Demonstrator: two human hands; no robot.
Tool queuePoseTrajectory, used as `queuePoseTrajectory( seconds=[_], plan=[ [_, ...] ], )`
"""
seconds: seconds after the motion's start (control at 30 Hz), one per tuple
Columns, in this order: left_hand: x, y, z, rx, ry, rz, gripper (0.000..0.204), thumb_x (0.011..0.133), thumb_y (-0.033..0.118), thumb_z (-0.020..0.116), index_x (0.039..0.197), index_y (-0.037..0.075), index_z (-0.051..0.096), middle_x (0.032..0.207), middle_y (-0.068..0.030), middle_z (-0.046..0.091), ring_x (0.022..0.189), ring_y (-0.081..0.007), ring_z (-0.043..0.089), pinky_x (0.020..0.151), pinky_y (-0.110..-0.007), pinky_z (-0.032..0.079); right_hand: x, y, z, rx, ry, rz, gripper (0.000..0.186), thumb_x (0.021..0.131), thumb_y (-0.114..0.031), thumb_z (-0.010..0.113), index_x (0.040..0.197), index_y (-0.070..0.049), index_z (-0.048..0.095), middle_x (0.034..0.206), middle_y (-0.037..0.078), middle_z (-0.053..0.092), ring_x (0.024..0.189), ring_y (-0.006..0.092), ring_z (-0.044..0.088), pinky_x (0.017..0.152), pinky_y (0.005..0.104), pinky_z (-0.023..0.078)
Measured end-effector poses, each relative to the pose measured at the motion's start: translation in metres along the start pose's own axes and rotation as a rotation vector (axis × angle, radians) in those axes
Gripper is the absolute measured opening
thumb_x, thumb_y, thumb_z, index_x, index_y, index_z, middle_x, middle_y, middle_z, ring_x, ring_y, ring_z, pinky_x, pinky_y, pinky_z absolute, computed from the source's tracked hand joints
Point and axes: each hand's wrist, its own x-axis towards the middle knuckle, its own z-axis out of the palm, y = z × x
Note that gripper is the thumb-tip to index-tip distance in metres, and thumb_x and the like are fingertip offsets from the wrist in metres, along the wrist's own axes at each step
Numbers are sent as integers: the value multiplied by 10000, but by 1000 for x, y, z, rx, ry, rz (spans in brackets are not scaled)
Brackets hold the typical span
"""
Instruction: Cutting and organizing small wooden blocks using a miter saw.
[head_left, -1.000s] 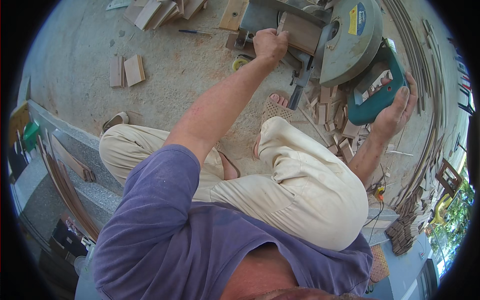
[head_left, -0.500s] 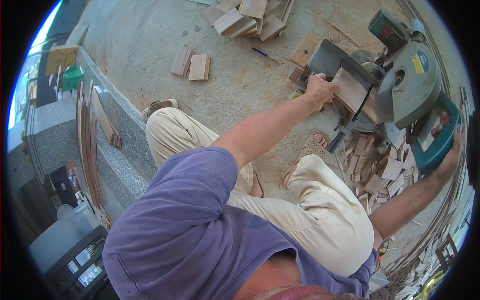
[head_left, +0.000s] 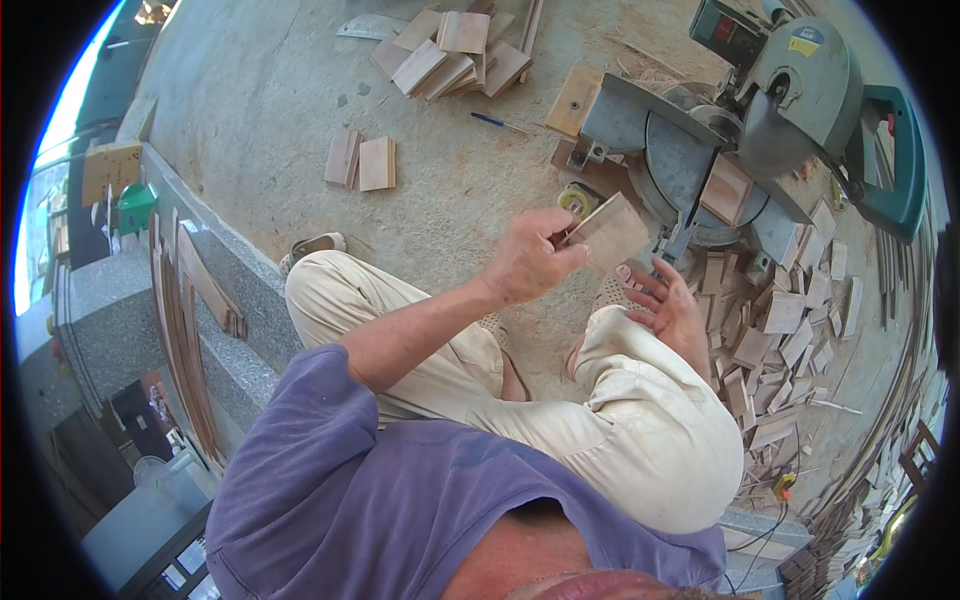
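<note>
My left hand (head_left: 532,256) grips a pale wooden block (head_left: 615,231) and holds it above my lap, in front of the mitre saw. Just below and right of that block, my right hand (head_left: 668,310) is open, fingers loosely apart. The mitre saw (head_left: 795,95) has its teal handle (head_left: 900,160) free; another wooden piece (head_left: 727,189) lies on its metal turntable (head_left: 658,160). A tape measure (head_left: 577,200) is on the floor behind the held block.
Stacked boards (head_left: 450,55), two small boards (head_left: 376,163) and a blue pen (head_left: 490,120) lie on the concrete floor. Offcuts (head_left: 785,310) are heaped right of my knee. A granite step (head_left: 235,275) with leaning strips (head_left: 180,340) runs along the left.
My left hand has drawn back from the saw bed with the block in it. My right hand has let go of the saw handle and moved left toward the block.
</note>
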Motion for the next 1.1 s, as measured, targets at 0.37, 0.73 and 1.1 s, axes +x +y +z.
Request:
queuePoseTrajectory(
  seconds=[0.37, 0.73, 1.1],
  plan=[
    [-3, -12, 0, -65, -353, -232, 287, 976, 268, 690, 965, -19, 689, 869, -60, 710, 767, -149, 604, 701, -332, 498, 92, 73, 8, 299, -248, 266, 630, 1026, -585, 548, 1430, -103, 504, 1342, 143, 628, 1175, 283, 661, 912, 460, 589],
    [-3, -53, 8, -121, -212, -245, 369, 1055, 263, 575, 1328, 17, 608, 1099, -60, 699, 937, -115, 650, 740, -296, 574, 105, 92, 11, 371, -187, 164, 486, 1029, -364, 641, 1407, -78, 537, 1331, 94, 662, 1184, 240, 669, 996, 474, 564],
    [102, -105, -162, -810, 247, -462, 462, 1074, 299, 495, 1413, -12, 449, 1324, -201, 612, 1117, -355, 670, 802, -527, 622, 115, 107, -21, 233, 40, 144, 283, 1023, -233, 671, 1260, -80, 649, 1170, 35, 717, 1035, 162, 689, 934, 351, 560]
  ],
)
